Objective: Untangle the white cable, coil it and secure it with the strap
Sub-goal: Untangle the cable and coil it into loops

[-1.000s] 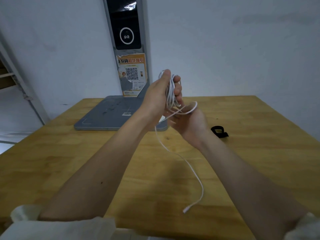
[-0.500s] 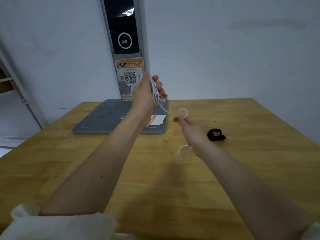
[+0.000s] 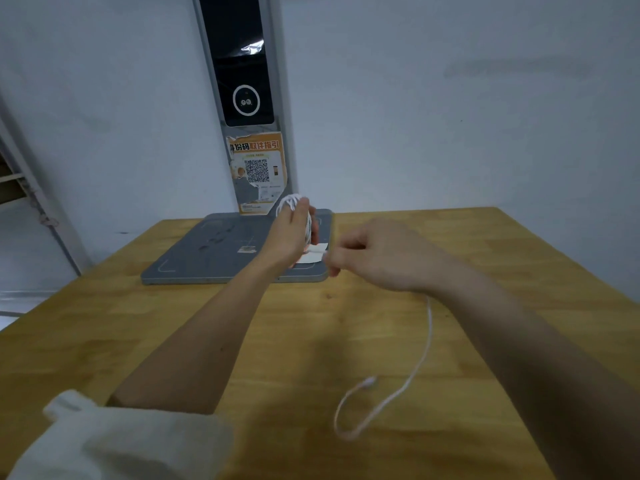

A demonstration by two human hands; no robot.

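Observation:
My left hand (image 3: pixel 291 233) is raised above the grey base plate, shut around several turns of the white cable (image 3: pixel 420 358) wound over its fingers. My right hand (image 3: pixel 370 251) is just to the right of it, fingers pinched on the cable running between the hands. From under my right wrist the loose tail of the cable hangs down and curls in a loop over the wooden table (image 3: pixel 138 323), its plug end near the middle. The black strap is hidden behind my right arm.
A grey base plate (image 3: pixel 214 251) with a tall post carrying a dark screen (image 3: pixel 244 64) and an orange QR poster (image 3: pixel 258 168) stands at the table's far edge against the wall. A white label lies on the plate near my hands.
My right hand has swung round the left hand with the cable, adding a turn. The free tail has grown shorter and now trails to the right. The strap has gone out of sight behind my arm.

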